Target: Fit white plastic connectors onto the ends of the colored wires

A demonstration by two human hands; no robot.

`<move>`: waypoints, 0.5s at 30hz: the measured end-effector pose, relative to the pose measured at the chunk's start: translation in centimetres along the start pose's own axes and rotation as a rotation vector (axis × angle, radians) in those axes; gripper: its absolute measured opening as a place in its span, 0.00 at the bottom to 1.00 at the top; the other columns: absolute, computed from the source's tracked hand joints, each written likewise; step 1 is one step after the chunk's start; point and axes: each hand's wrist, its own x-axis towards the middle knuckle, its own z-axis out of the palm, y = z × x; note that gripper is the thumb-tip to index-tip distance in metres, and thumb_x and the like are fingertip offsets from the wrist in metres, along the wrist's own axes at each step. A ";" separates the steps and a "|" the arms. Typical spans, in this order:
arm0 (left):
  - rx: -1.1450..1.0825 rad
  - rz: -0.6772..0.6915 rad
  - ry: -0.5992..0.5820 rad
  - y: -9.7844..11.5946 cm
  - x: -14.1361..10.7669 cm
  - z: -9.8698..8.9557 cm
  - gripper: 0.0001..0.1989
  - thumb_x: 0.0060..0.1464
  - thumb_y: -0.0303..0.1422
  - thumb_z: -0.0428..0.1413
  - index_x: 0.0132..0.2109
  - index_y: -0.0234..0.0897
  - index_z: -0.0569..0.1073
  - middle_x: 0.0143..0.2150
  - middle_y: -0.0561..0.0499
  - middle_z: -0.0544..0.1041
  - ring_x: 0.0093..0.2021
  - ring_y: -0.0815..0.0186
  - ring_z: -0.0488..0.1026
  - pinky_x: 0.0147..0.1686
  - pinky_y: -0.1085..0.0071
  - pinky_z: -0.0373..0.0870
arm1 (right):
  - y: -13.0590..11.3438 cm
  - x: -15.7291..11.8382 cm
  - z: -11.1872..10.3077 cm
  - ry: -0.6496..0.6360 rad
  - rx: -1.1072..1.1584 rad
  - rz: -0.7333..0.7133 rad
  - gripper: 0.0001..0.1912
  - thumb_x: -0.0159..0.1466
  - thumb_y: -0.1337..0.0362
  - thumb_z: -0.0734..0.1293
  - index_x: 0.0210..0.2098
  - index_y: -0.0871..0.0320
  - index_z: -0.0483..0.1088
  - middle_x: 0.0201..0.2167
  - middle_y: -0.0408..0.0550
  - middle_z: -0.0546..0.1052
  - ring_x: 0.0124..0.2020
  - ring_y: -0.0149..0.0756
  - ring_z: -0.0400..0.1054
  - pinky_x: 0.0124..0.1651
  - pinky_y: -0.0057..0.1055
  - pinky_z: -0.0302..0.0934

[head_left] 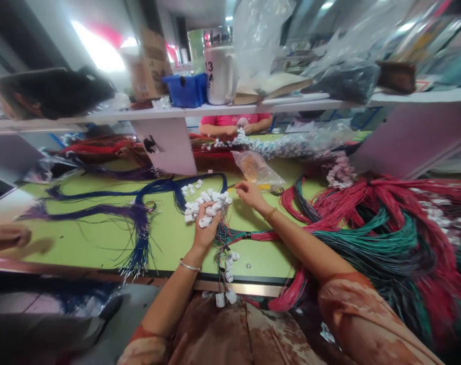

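A light-green tabletop (97, 241) with a dark front edge lies beneath a white shelf (139, 112). At far left is another person's hand (13, 237), then thin blue-and-purple wires (137, 215). Bare green separates these from the left hand (207, 228), which grasps a cluster of small white plastic connectors (211, 200) above the table; others dangle past the front edge. The step seems to be handling this cluster; the next move probably calls for a steady grasp. Just beside, the right hand (249, 195) has fingertips pinched; whether on anything, I cannot tell. Red, black and green wires (352, 223) crowd its right.
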 end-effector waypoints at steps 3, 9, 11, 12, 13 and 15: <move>-0.068 -0.095 -0.115 0.2 0.2 0.7 0.21 0.48 0.43 0.67 0.45 0.36 0.75 0.23 0.56 0.70 0.22 0.71 0.66 0.25 0.73 0.68 | 2.0 2.8 0.0 -0.013 -0.095 0.068 0.12 0.59 0.73 0.63 0.39 0.65 0.78 0.39 0.54 0.81 0.37 0.36 0.72 0.43 0.29 0.63; -0.267 -0.194 -0.109 0.2 0.5 0.8 0.23 0.43 0.41 0.70 0.44 0.35 0.75 0.26 0.54 0.74 0.22 0.72 0.67 0.24 0.72 0.69 | 2.5 4.5 3.3 -0.068 -0.221 0.123 0.08 0.59 0.66 0.69 0.37 0.61 0.78 0.36 0.51 0.81 0.36 0.36 0.72 0.39 0.27 0.60; -0.295 -0.191 -0.107 0.3 0.6 0.7 0.21 0.43 0.39 0.70 0.42 0.36 0.75 0.29 0.53 0.76 0.21 0.74 0.66 0.23 0.73 0.67 | 2.4 4.9 3.8 -0.072 -0.257 0.143 0.07 0.60 0.65 0.69 0.36 0.62 0.78 0.36 0.53 0.81 0.36 0.38 0.71 0.39 0.27 0.59; -0.301 -0.189 -0.104 0.3 0.6 0.6 0.20 0.44 0.39 0.70 0.42 0.36 0.75 0.29 0.52 0.76 0.21 0.74 0.65 0.23 0.74 0.67 | 2.3 5.1 3.9 -0.077 -0.270 0.149 0.07 0.60 0.65 0.69 0.35 0.62 0.77 0.36 0.54 0.81 0.37 0.38 0.71 0.39 0.28 0.58; -0.300 -0.188 -0.096 0.2 0.7 0.5 0.19 0.44 0.39 0.70 0.41 0.36 0.75 0.29 0.52 0.76 0.21 0.74 0.65 0.23 0.74 0.67 | 2.3 5.2 3.9 -0.084 -0.278 0.151 0.06 0.61 0.65 0.69 0.34 0.62 0.77 0.36 0.54 0.81 0.37 0.38 0.71 0.40 0.28 0.58; -0.284 -0.187 -0.058 0.1 0.8 0.3 0.19 0.43 0.39 0.71 0.40 0.36 0.75 0.29 0.52 0.77 0.22 0.73 0.67 0.24 0.73 0.67 | 2.4 5.3 3.7 -0.106 -0.278 0.142 0.05 0.61 0.66 0.68 0.32 0.61 0.76 0.35 0.54 0.80 0.37 0.38 0.71 0.41 0.28 0.57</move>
